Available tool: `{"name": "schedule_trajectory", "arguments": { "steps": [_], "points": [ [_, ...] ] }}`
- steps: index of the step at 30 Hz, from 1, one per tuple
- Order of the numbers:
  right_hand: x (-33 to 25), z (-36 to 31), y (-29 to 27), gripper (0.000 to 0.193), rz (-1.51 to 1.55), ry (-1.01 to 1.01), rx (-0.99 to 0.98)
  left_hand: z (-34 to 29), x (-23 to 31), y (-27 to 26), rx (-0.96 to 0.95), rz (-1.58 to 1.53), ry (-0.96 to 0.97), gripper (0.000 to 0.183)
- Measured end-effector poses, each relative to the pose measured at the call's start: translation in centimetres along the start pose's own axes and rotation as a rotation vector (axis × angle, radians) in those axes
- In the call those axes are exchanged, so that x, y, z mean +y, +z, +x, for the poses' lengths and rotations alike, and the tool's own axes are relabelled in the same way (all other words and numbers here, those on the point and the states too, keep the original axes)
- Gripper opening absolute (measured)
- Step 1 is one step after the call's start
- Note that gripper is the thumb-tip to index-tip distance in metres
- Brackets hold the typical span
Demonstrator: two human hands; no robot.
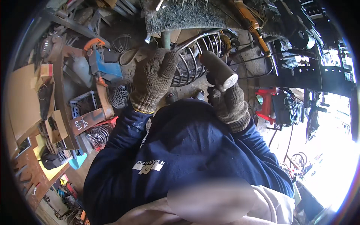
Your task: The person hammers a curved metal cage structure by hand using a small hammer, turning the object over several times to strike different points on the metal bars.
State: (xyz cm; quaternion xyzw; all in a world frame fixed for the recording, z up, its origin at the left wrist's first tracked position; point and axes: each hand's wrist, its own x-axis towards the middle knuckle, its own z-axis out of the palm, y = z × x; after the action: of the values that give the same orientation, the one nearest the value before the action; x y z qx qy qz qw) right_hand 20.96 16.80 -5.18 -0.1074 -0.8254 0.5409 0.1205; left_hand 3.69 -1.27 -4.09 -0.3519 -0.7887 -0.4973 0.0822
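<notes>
Both my hands wear brown knit gloves. My left hand [154,79] is closed round the end of a dark metal bar [189,40] just below the workbench edge. The bar runs along the rim of a curved rib-work frame [187,67], like a basket of bent steel rods. My right hand [231,104] grips a hammer with a thick grey cylindrical head [218,69], held over the frame's right side. Its handle is mostly hidden behind the head and the glove.
A rough dark workbench [180,20] stands ahead, with an orange power tool [252,22] on its right. To the left are a blue-and-orange machine [101,62], wire coils [119,96] and a plastic crate [83,104]. A red stool [265,105] and cables lie to the right.
</notes>
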Motion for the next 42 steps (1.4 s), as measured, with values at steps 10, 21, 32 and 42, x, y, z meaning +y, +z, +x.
{"name": "schedule_trajectory", "arguments": {
  "steps": [10, 21, 32, 42],
  "points": [
    [-5.5, 0.7, 2.9, 0.039, -0.262, -0.116, 0.054, -1.0, -0.1, -2.5, -0.064, 0.038, 0.019, 0.018],
    [-5.9, 1.4, 2.4, 0.055, -0.088, 0.152, -0.152, -0.6, -1.0, -3.5, -0.079, -0.011, -0.170, 0.022],
    [-5.6, 0.6, 3.8, 0.034, -0.374, 0.088, 0.005, -1.0, -1.1, -3.4, -0.108, -0.141, -0.164, 0.022],
    [-5.3, 1.3, 2.8, 0.040, -0.318, 0.183, -0.123, -0.3, -1.1, -3.5, -0.110, -0.044, 0.039, 0.020]
  ]
}}
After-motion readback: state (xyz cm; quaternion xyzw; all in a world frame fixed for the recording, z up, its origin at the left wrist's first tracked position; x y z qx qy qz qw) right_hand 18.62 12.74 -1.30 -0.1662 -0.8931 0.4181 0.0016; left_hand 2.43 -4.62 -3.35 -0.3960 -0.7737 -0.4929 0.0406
